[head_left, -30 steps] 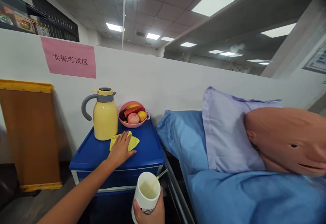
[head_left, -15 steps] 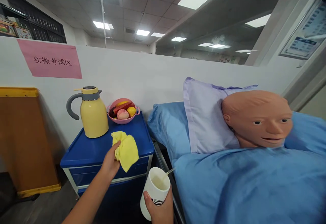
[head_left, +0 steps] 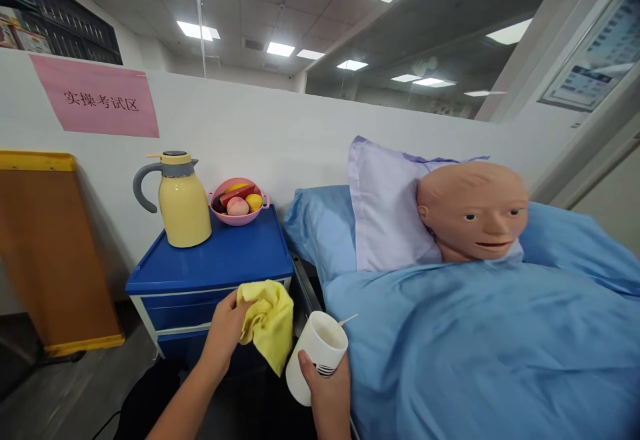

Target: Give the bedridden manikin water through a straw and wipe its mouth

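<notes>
My left hand (head_left: pixel 225 330) grips a yellow cloth (head_left: pixel 270 320), which hangs in the air in front of the blue bedside cabinet (head_left: pixel 215 267). My right hand (head_left: pixel 325 393) is closed round a white cup (head_left: pixel 315 353) with a thin straw or swab (head_left: pixel 345 322) sticking out of it, held next to the bed's edge. A training manikin (head_left: pixel 473 210) lies in the bed with its head on a lilac pillow (head_left: pixel 385 207), covered to the neck by a blue blanket (head_left: pixel 475 347).
On the cabinet stand a yellow jug with a grey handle (head_left: pixel 180 200) and a pink bowl of fruit (head_left: pixel 239 201). A brown board with yellow trim (head_left: pixel 47 253) leans on the white partition (head_left: pixel 280 140) at left. A pink sign (head_left: pixel 95 97) hangs above.
My left hand lifted the yellow cloth off the cabinet top and carried it down and right, close to the cup. The view turned right, so the manikin's head now sits nearer the middle.
</notes>
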`<state>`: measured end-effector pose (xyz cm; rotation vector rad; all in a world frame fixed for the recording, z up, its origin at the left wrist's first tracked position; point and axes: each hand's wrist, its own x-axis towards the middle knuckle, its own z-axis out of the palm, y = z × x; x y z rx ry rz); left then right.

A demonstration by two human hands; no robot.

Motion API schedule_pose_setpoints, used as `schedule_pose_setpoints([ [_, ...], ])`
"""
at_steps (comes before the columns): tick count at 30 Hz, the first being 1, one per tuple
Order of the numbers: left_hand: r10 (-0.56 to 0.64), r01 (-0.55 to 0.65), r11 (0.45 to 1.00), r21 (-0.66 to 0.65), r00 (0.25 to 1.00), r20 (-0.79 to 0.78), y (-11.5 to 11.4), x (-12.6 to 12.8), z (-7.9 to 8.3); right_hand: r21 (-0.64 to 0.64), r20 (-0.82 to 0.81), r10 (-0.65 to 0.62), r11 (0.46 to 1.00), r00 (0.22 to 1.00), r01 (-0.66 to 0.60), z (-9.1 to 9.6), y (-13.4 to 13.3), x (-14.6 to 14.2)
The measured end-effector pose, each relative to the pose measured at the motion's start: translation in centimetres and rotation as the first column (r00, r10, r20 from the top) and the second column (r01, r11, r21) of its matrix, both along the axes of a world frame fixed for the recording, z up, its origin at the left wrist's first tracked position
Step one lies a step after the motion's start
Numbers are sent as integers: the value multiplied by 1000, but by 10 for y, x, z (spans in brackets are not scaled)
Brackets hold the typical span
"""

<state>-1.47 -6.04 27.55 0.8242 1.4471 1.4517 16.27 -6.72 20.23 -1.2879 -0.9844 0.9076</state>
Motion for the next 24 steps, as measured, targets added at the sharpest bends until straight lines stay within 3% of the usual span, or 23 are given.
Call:
schedule_pose_setpoints([
  [3,-81,74,996,-49,982,-169,-4,-8,19,6,-10,10,1000,1000,-10,6,-6,5],
  [8,-211,192,971,-142,968,-133,-4,-17,48,43,-36,71,997,997,-69,16,-11,7],
  [10,-238,197,967,-159,920,-312,-1,-21,70,41,-41,70,997,997,-68,23,-13,6],
  [14,-186,216,974,-63,615,-766,7,-26,127,67,-57,78,995,995,-74,33,-17,1],
  [16,-156,244,969,-43,470,-869,8,-24,152,80,-85,97,993,992,-90,36,-19,-1],
  [18,-207,273,957,-101,392,-896,5,-19,170,100,-132,164,983,978,-151,39,-22,-3],
  [21,-376,355,908,-225,447,-812,-2,-17,193,164,-206,354,932,913,-324,46,-29,-4],
  [24,-427,398,897,-190,673,-604,-6,-30,221,233,-208,476,873,855,-429,56,-37,-4],
])
